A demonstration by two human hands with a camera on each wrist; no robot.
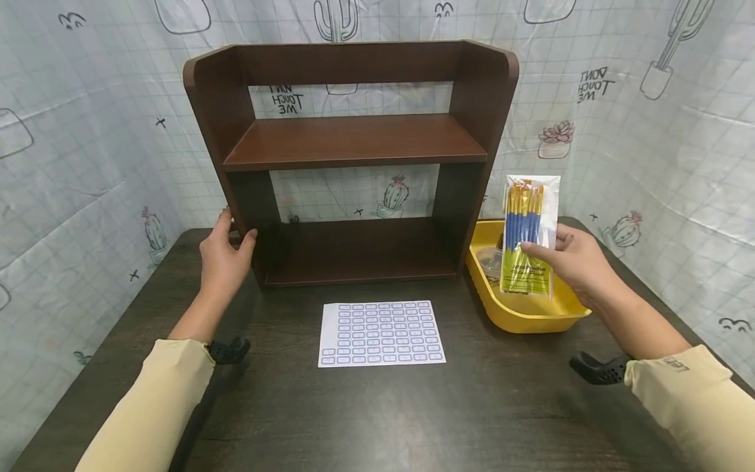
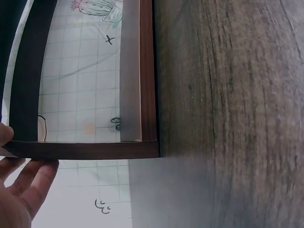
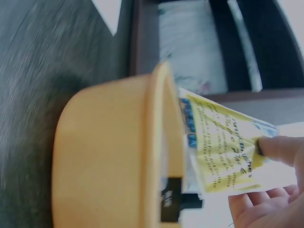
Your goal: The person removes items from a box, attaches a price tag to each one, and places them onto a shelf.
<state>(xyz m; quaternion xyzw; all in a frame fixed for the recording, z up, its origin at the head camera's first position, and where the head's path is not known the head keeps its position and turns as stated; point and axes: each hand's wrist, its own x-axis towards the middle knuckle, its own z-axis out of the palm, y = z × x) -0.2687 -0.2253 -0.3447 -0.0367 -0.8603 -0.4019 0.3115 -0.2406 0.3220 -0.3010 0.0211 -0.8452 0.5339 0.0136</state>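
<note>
A dark brown two-tier wooden shelf stands on the table. My left hand holds its left side panel, thumb on the front side and fingers behind; the left wrist view shows the fingers against the panel's outer face. Between thumb and fingers, my right hand pinches a clear packet of paintbrushes with blue and yellow handles and a yellow-green label. The packet hangs upright over a yellow plastic basin right of the shelf. In the right wrist view the packet's label faces the camera.
Inside the basin lie a clear round container and a black item, partly hidden. A white sheet of blue-bordered labels lies on the dark wooden table before the shelf. A patterned curtain surrounds the table.
</note>
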